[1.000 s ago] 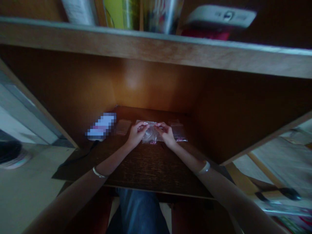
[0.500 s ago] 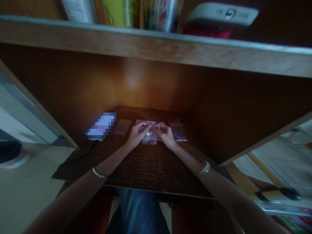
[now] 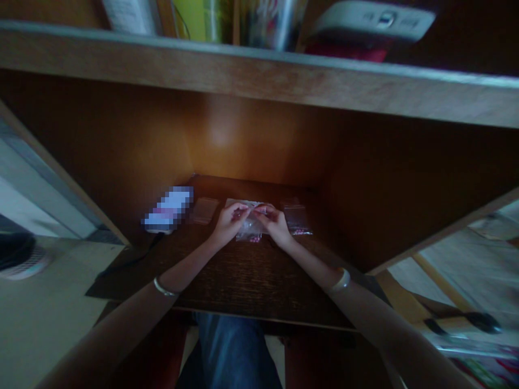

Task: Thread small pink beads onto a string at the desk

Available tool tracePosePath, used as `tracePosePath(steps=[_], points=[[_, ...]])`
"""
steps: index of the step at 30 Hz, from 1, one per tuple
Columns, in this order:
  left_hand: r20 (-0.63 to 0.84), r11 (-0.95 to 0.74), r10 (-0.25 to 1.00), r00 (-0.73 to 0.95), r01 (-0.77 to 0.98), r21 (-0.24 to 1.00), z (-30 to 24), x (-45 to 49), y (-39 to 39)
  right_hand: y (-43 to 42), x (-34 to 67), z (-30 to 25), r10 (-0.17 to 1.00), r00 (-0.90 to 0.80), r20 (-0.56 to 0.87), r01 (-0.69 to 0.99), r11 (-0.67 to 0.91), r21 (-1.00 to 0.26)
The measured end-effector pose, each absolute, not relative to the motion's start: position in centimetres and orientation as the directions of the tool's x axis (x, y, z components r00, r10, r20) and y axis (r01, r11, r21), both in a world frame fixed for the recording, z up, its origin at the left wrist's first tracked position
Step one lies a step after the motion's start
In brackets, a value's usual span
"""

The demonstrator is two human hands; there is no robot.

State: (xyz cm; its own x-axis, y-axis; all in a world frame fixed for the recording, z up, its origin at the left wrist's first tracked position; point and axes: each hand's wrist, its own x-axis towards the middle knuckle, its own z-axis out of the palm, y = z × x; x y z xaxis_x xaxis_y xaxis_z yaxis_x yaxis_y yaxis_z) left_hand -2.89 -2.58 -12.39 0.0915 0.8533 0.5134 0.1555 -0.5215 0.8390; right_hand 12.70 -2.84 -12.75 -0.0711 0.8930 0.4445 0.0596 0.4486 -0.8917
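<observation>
Both my hands sit close together at the middle of a dark wooden desk [image 3: 239, 275]. My left hand [image 3: 230, 223] and my right hand [image 3: 274, 222] pinch the upper edge of a clear plastic bag [image 3: 252, 227] with small pink pieces inside. My fingers hide part of the bag. Just right of my right hand lies a small clear zip bag [image 3: 297, 220], also with pink bits at its lower edge. A flat clear bag [image 3: 205, 210] lies further left, apart from my left hand.
A blurred, pixelated white and pink object [image 3: 168, 208] lies at the desk's left end, with a dark cable [image 3: 133, 258] running from it. A wooden shelf board [image 3: 259, 73] spans above, holding several items. My jeans [image 3: 229, 351] show below the desk.
The view has tilted slightly, shifting the shelf upward. My fingers have shifted a little along the bag's upper edge, and the bag has creased slightly.
</observation>
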Motion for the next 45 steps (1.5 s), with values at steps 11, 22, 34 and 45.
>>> tracePosePath(steps=[11, 22, 34, 45], points=[[0.518, -0.53, 0.847, 0.12, 0.112, 0.841, -12.48, -2.75, -2.91, -2.58, 12.6, -12.87, 0.905, -0.066, 0.421, 0.031, 0.423, -0.905], [0.49, -0.501, 0.866, 0.105, 0.154, 0.852, -12.7, -2.89, -2.81, -2.95, 12.54, -12.51, 0.905, -0.057, 0.421, 0.053, 0.423, -0.904], [0.454, -0.46, 0.888, 0.076, 0.142, 0.876, -12.78, -2.8, -2.75, -2.32, 12.65, -13.33, 0.909, -0.049, 0.414, 0.063, 0.416, -0.907], [0.413, -0.413, 0.91, 0.028, 0.104, 0.905, -13.26, -2.78, -2.44, -2.64, 12.42, -12.95, 0.937, -0.002, 0.349, 0.005, 0.349, -0.937]])
